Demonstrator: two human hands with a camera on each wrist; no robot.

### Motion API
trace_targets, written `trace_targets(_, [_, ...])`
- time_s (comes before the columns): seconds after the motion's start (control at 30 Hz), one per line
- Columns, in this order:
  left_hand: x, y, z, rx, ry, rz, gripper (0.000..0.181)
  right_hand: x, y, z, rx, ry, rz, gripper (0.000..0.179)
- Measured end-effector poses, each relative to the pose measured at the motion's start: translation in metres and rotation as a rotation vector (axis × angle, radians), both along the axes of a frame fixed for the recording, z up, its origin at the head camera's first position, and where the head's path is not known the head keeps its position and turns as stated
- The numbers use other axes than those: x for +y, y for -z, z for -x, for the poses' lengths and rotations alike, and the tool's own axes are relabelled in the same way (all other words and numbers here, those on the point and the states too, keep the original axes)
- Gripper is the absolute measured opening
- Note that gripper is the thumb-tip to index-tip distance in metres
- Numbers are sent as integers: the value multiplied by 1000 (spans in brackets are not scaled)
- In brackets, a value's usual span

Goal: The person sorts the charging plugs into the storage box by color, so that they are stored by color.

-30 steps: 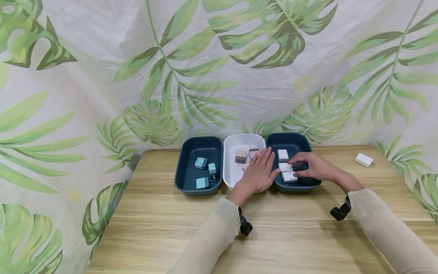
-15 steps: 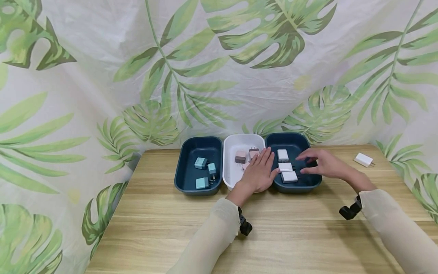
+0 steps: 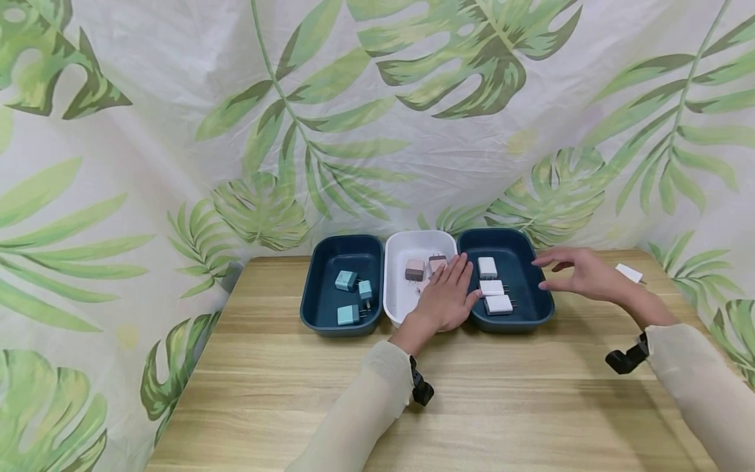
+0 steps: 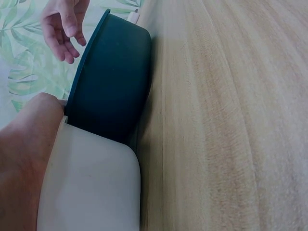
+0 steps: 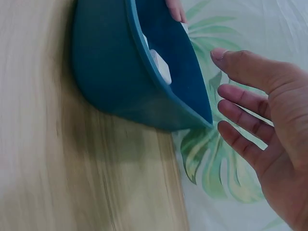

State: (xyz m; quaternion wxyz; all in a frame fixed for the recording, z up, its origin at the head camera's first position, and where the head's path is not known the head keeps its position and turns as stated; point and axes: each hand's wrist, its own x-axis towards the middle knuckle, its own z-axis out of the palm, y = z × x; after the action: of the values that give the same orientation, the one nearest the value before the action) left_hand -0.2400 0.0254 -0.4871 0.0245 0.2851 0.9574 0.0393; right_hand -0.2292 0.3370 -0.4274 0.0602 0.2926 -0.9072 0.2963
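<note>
My left hand (image 3: 445, 298) lies with straight fingers across the white tray (image 3: 394, 308) and the near rim of the right dark blue tray (image 3: 513, 326). Beneath it, pink-and-brown plug chargers (image 3: 415, 270) are partly hidden. Three white plug chargers (image 3: 492, 288) lie inside the right tray. Just off that tray's right rim hovers my right hand (image 3: 580, 278), thumb and fingers spread apart with nothing between them, as the right wrist view (image 5: 269, 110) also shows. Behind its wrist, another white charger (image 3: 629, 272) sits on the wooden table, partly covered in the head view.
A second dark blue tray (image 3: 308, 308) stands at the left end of the row, with three mint-green chargers (image 3: 348, 314) in it. All three trays line up near the table's back edge, before a leaf-print cloth (image 3: 366, 164). Bare wooden table (image 3: 495, 400) stretches in front.
My right hand has let go of a white charger inside the right tray and moved right, out past the rim. The left hand has stayed in place.
</note>
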Motion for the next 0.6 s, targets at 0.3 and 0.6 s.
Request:
trace_targets(0.3, [0, 1, 2, -17, -4, 3, 70, 22, 1, 3, 44, 1, 37, 43])
trace_targets(0.6, [1, 2, 4, -53, -6, 7, 70, 45, -6, -4, -34, 128, -37, 40])
